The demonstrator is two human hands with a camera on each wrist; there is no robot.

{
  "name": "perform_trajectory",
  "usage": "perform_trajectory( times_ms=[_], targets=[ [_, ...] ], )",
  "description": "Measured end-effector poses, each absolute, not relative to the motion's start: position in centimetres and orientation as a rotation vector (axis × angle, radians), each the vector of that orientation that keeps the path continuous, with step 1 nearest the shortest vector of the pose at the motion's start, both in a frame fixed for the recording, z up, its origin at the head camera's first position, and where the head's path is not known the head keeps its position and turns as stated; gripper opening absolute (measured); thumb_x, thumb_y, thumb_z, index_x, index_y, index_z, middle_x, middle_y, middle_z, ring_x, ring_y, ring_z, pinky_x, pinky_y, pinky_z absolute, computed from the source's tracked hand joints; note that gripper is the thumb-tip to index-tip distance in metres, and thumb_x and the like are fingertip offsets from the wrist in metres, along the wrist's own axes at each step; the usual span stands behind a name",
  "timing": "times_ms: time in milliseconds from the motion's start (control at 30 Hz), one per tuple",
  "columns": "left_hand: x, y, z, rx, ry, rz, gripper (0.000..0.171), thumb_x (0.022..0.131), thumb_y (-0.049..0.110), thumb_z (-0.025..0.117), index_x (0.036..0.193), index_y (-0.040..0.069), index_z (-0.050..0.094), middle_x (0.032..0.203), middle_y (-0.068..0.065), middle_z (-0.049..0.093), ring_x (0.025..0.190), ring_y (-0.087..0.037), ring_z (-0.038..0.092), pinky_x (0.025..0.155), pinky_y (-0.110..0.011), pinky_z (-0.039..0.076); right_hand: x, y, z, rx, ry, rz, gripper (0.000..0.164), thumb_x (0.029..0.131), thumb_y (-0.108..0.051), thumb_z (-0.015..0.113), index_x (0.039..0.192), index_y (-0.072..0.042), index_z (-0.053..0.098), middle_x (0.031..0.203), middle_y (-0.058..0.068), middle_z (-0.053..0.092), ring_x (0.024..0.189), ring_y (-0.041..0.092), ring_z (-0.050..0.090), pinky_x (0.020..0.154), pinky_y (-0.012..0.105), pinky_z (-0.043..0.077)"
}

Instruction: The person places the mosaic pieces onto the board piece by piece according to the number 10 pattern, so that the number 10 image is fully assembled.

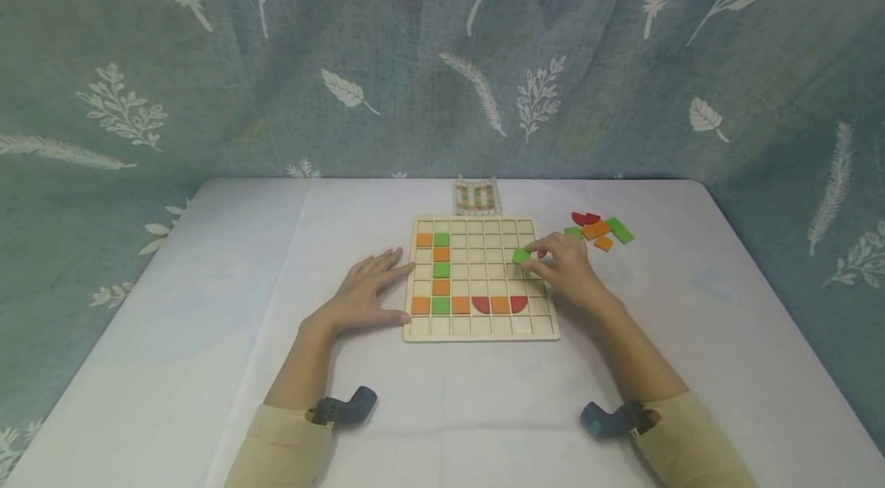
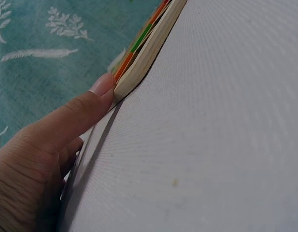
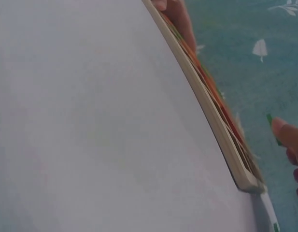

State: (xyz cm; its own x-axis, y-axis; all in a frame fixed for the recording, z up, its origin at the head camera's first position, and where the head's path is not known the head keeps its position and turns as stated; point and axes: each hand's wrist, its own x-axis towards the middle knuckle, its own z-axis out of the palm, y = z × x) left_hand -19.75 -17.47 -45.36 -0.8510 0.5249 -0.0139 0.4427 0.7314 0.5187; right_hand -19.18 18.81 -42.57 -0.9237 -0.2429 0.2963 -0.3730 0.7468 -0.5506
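Observation:
A pale wooden grid board lies on the white table, with orange and green square tiles and red quarter-round tiles set in some cells. Over the right part of the board my right hand pinches a green square tile between thumb and fingers; the right wrist view shows this tile held above the board's level. My left hand rests at the board's left edge with fingers spread, and its thumb touches the corner of the board in the left wrist view.
Loose green, orange and red tiles lie in a small pile to the right of the board. Behind the board's far edge is a small card with a coloured grid pattern. A leaf-print cloth hangs behind the table.

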Motion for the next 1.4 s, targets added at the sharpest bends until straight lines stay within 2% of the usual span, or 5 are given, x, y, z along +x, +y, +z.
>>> perform_trajectory(
  times_ms=[400, 667, 833, 1000, 1400],
  targets=[
    [-19.9, -17.5, -45.4, 0.789, 2.769, 0.752, 0.09, 0.071, 0.058, 0.072, 0.146, 0.024, 0.037, 0.158, -0.004, 0.017, 0.146, -0.028, 0.011, 0.117, -0.048, 0.006, -18.9, 16.3, -42.8, 0.662, -2.752, 0.917, 0.028, 0.079, -0.023, 0.076, 0.1, -0.008, 0.07, 0.083, 0.002, 0.059, 0.083, 0.02, 0.045, 0.075, 0.038, 0.028],
    [-20.0, -17.5, -45.4, 0.775, 2.781, 0.757, 0.091, 0.069, 0.06, 0.072, 0.146, 0.024, 0.039, 0.158, -0.004, 0.019, 0.146, -0.028, 0.011, 0.117, -0.05, 0.006, -18.9, 15.0, -43.4, 0.787, -2.752, 0.908, 0.027, 0.078, -0.027, 0.077, 0.1, -0.012, 0.071, 0.084, -0.003, 0.059, 0.082, 0.016, 0.044, 0.076, 0.036, 0.029],
    [-20.0, -17.5, -45.5, 0.778, 2.779, 0.747, 0.091, 0.07, 0.061, 0.071, 0.146, 0.025, 0.038, 0.158, -0.004, 0.018, 0.146, -0.027, 0.011, 0.117, -0.049, 0.006, -18.9, 14.5, -43.8, 0.809, -2.772, 0.892, 0.026, 0.078, -0.03, 0.077, 0.099, -0.015, 0.071, 0.081, -0.006, 0.058, 0.082, 0.013, 0.045, 0.082, 0.038, 0.031],
    [-19.9, -17.4, -45.5, 0.762, 2.778, 0.76, 0.091, 0.069, 0.061, 0.071, 0.146, 0.025, 0.039, 0.158, -0.004, 0.019, 0.146, -0.028, 0.012, 0.117, -0.05, 0.006, -18.8, 14.4, -44.3, 0.826, -2.775, 0.871, 0.027, 0.079, -0.031, 0.075, 0.1, -0.015, 0.07, 0.082, -0.006, 0.058, 0.084, 0.013, 0.047, 0.086, 0.04, 0.033],
    [-19.9, -17.4, -45.6, 0.784, 2.774, 0.771, 0.092, 0.069, 0.061, 0.072, 0.146, 0.024, 0.039, 0.158, -0.004, 0.019, 0.146, -0.027, 0.012, 0.117, -0.049, 0.006, -18.8, 14.3, -44.9, 0.827, -2.787, 0.869, 0.026, 0.08, -0.032, 0.074, 0.1, -0.015, 0.07, 0.084, -0.005, 0.058, 0.085, 0.014, 0.045, 0.08, 0.036, 0.032]
  ],
)
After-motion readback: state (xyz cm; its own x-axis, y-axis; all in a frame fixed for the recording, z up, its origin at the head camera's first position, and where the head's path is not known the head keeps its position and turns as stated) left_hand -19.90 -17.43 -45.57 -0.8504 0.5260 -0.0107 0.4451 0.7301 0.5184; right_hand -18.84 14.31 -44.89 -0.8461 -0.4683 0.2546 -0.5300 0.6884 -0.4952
